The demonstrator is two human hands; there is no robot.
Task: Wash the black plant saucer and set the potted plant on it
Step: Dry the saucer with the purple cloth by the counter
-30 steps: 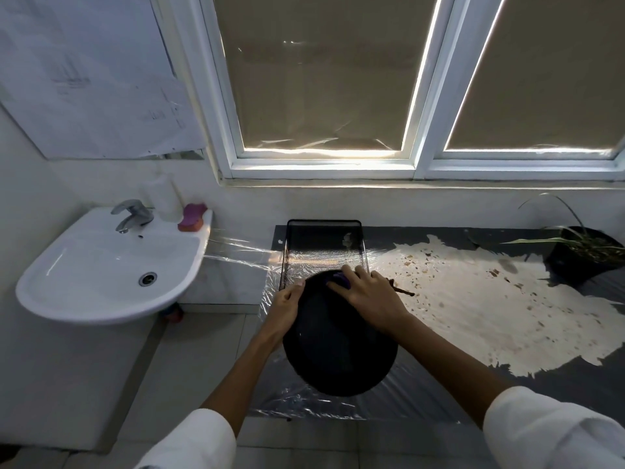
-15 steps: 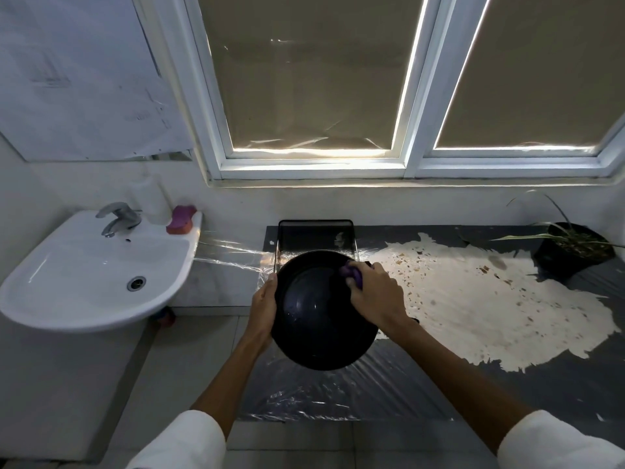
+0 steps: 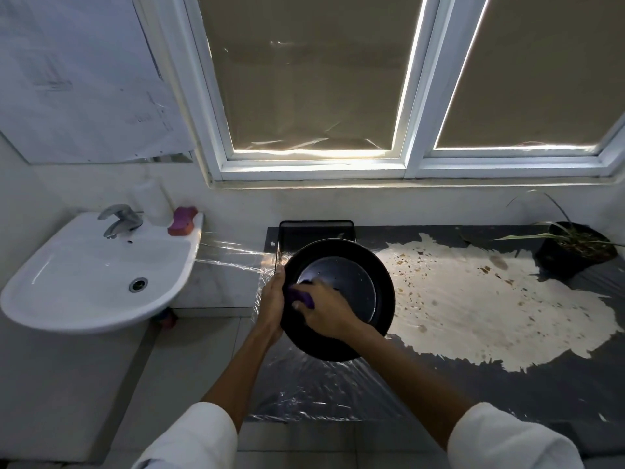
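Observation:
The round black plant saucer (image 3: 351,265) is tilted up over the left end of the counter, its inside facing me. My left hand (image 3: 270,304) grips its left rim. My right hand (image 3: 324,309) presses a purple sponge (image 3: 302,297) against the saucer's lower left inner side. The potted plant (image 3: 575,247), with thin green leaves in a black pot, stands at the counter's far right by the wall.
A black rectangular tray (image 3: 316,230) lies behind the saucer. The dark counter (image 3: 541,384) has clear plastic film at its left end and a large pale patch in the middle. A white basin (image 3: 84,275) with a tap (image 3: 118,220) and a pink sponge (image 3: 182,220) is at left.
The saucer was turned from underside-up to face me and lifted higher. My right hand with the purple sponge slid from the upper rim to the lower left of the inside.

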